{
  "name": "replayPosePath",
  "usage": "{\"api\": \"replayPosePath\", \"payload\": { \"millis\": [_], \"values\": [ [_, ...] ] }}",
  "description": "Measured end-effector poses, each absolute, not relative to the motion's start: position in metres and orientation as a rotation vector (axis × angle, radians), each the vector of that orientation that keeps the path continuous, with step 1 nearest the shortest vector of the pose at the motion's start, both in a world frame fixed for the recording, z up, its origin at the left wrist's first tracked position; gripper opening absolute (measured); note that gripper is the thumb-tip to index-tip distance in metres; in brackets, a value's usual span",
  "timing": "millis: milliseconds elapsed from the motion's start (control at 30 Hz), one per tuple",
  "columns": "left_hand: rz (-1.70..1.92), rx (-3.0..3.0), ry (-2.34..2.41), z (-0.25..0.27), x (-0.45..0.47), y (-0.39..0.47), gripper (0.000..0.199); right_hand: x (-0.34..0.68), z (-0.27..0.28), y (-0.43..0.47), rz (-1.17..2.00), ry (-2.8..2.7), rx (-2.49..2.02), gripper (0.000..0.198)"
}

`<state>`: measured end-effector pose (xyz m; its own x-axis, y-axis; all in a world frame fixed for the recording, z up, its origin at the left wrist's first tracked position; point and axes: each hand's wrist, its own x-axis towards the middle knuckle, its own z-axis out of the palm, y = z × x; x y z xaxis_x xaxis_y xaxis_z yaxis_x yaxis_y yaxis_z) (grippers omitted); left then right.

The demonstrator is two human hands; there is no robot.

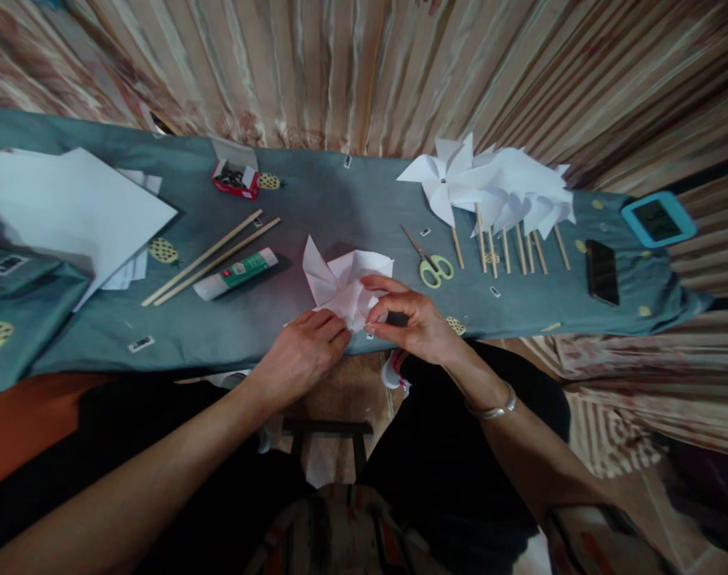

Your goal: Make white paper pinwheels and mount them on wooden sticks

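Note:
A white paper pinwheel (345, 275), with its blades partly folded, lies at the front edge of the cloth-covered table. My left hand (308, 345) is closed over its near left side, fingers curled on the paper. From the right, my right hand (408, 318) pinches the pinwheel's right edge between thumb and fingers. A pair of green-handled scissors (434, 267) rests just beyond my right hand. To the left of the paper lie a glue stick (237, 274) and two thin wooden sticks (211, 255).
Several finished pinwheels on sticks (501, 188) lie at the back right. Beyond them are a black phone (602, 271) and a blue-framed device (658, 220). A red box of small dark pins (236, 177) stands at the back. White paper sheets (69, 208) are stacked at left.

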<state>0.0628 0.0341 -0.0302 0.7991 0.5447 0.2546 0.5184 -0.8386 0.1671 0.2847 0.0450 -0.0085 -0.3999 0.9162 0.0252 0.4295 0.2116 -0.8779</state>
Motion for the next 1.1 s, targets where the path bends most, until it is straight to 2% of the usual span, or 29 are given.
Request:
{"api": "replayPosePath", "payload": {
  "millis": [500,733,900,1100],
  "values": [
    [0.494,2.857,0.893,-0.031,0.063,0.033,0.009,0.272,-0.011,0.043,0.903,-1.957,-1.299,0.007],
    [0.686,2.819,0.963,-0.033,0.06,0.033,0.021,0.271,-0.021,0.053,0.818,-2.014,-1.352,0.005],
    [0.809,2.793,0.937,-0.034,0.058,0.032,0.021,0.266,-0.029,0.059,0.784,-2.0,-1.397,0.006],
    [0.705,2.828,0.908,-0.036,0.056,0.031,0.021,0.259,-0.033,0.064,0.766,-1.985,-1.418,0.007]
  ]
}}
